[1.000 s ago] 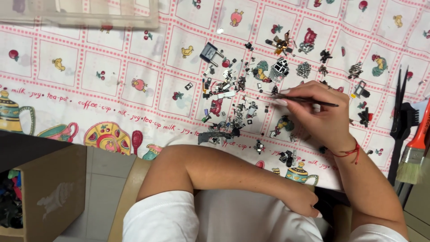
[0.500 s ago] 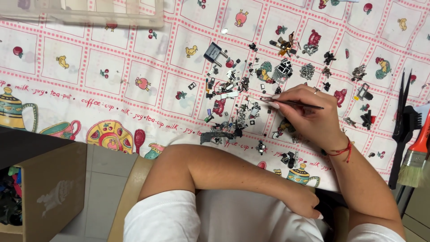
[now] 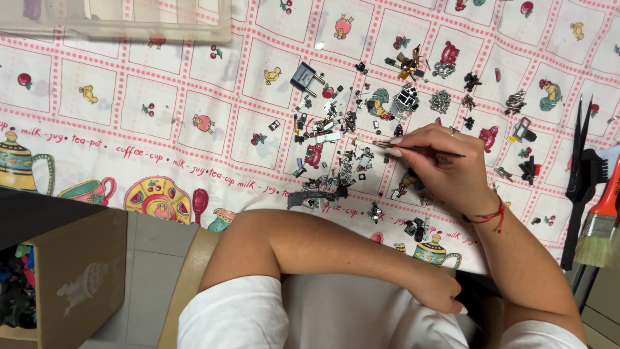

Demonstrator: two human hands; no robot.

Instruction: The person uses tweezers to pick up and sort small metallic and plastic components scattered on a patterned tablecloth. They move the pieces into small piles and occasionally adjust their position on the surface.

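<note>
My right hand [image 3: 445, 165] grips thin metal tweezers [image 3: 387, 145], their tips pointing left into a scatter of small dark and silvery metal parts [image 3: 336, 148] on the patterned white-and-pink tablecloth [image 3: 161, 123]. A red string circles the right wrist. My left arm lies folded across my lap, and my left hand [image 3: 445, 297] rests below the table edge, palm down, fingers loosely curled, holding nothing that I can see. More small parts [image 3: 445, 97] lie above and to the right of the right hand.
A clear plastic tray [image 3: 123, 22] stands at the top left. A black brush [image 3: 581, 187] and an orange-handled paintbrush [image 3: 600, 213] lie at the right edge. A cardboard box [image 3: 71, 278] sits on the floor at lower left.
The right hand with the tweezers has shifted slightly left and down into the pile of parts. The left arm has stayed in place.
</note>
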